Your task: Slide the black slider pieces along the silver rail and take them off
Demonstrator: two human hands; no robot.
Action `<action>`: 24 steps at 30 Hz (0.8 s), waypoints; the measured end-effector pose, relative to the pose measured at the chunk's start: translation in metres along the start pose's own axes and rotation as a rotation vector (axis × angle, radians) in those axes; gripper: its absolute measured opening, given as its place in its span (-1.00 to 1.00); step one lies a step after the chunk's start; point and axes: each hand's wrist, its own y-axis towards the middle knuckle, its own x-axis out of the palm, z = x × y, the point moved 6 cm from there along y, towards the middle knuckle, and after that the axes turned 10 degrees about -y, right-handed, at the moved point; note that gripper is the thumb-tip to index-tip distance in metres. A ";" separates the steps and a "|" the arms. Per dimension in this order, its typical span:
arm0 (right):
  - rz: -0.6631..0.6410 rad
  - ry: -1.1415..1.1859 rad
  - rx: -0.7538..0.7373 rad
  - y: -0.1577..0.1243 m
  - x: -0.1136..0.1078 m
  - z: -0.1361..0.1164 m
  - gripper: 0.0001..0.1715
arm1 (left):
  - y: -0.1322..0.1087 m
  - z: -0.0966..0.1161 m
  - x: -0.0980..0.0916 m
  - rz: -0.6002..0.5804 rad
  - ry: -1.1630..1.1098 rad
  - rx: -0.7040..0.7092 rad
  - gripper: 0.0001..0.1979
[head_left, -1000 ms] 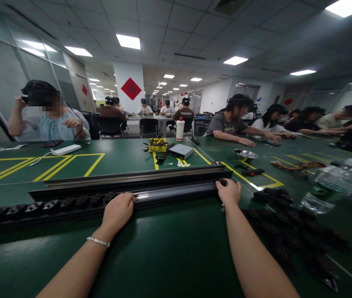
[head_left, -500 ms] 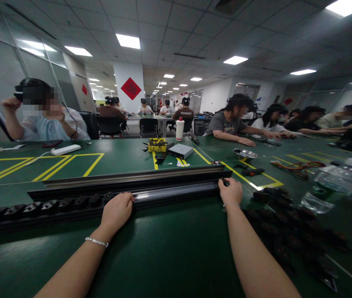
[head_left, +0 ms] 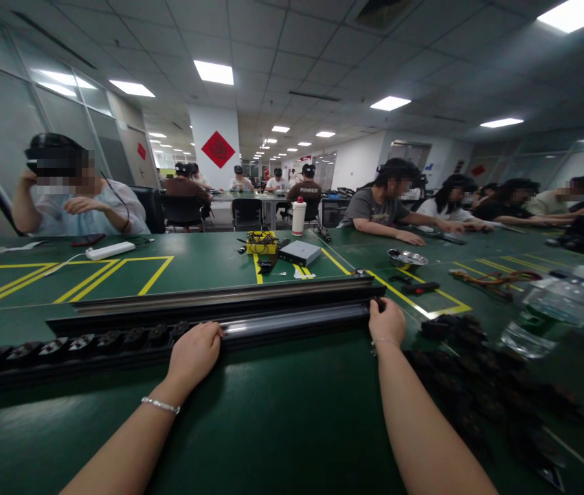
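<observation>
A long black channel rail (head_left: 292,321) lies across the table before me. Black socket modules (head_left: 82,342) stand in a row in its left part, while its right part shows a bare, shiny inside. My left hand (head_left: 195,352) is closed over the rail at the right end of that row, its fingertips partly hidden. At the rail's right end, my right hand (head_left: 387,323) pinches a small black part (head_left: 381,302), mostly covered by the fingers. Just behind lies a second long dark rail (head_left: 230,300).
To my right lies a heap of black parts (head_left: 488,378), with a water bottle (head_left: 544,316) beyond it. A metal bowl (head_left: 407,258), a grey box (head_left: 299,253) and a white power strip (head_left: 110,250) are farther back on the green table (head_left: 282,426). Several people sit around.
My right hand has shifted slightly right along the rail's end. My left hand stays in place. The person at the far left has lowered one hand.
</observation>
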 end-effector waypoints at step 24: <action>-0.057 0.103 0.117 0.005 0.012 0.014 -0.36 | -0.001 0.003 -0.002 -0.010 -0.005 -0.002 -0.70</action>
